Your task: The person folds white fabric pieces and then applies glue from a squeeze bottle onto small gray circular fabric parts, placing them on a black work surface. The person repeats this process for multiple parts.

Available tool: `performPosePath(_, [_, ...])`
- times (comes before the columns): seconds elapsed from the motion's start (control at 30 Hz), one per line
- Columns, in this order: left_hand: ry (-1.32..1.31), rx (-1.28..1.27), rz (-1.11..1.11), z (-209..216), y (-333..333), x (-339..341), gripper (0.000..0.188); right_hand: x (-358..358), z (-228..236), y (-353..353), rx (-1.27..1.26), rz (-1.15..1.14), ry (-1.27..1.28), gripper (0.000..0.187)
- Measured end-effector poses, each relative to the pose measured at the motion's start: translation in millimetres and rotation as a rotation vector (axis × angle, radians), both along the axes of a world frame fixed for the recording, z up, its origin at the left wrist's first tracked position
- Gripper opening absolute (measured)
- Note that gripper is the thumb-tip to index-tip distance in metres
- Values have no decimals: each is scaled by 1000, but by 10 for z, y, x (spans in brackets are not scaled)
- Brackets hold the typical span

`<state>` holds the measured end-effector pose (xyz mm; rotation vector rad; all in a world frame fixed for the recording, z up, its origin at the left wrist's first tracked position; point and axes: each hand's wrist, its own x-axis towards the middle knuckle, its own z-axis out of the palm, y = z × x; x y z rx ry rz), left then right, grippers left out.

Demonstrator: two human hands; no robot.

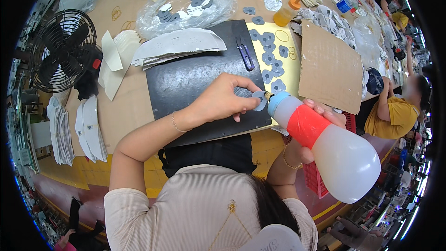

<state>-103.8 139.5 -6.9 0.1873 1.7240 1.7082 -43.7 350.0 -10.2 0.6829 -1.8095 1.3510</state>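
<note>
My left hand (220,98) pinches a stack of small grey flower-shaped pieces (245,94) above the black board (179,90). In my right hand (325,116) is a large white squeeze bottle (346,160) with a red band and a blue collar, tilted so its narrow tip meets or nearly meets the edge of the front grey piece. Whether anything flows from the tip cannot be made out. More grey flower-shaped pieces (268,58) lie scattered on a yellow sheet (289,72) at the board's right. Purple thread snips (244,56) rest on the board.
A stack of white cut panels (181,45) overlaps the board's far edge. Beyond it sits a clear plastic bag (186,7) of pieces. A black fan (62,51) stands left. To the right are a cardboard sheet (330,67), an orange-capped bottle (287,13) and a seated co-worker (390,116).
</note>
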Motion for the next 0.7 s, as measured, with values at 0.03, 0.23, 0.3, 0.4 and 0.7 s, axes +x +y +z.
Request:
performPosePath(0.03, [-1,1,-4,4,7,1,19,8,0,-11,19,-11,-15,84])
performPosePath(0.23, [-23,10,-13,16,12,4,18,-56,-69,117,112,-64,24,87])
performPosePath(0.3, [-37,38,16,-56,11,6,18,-18,-69,141,48,-50,18,87])
performPosePath(0.4, [-75,108,122,-35,8,-1,18,96,-79,-30,-198,-43,-25,87])
performPosePath(0.7, [-66,129,155,9,-3,-12,17,103,-109,23,-10,-86,-72,84])
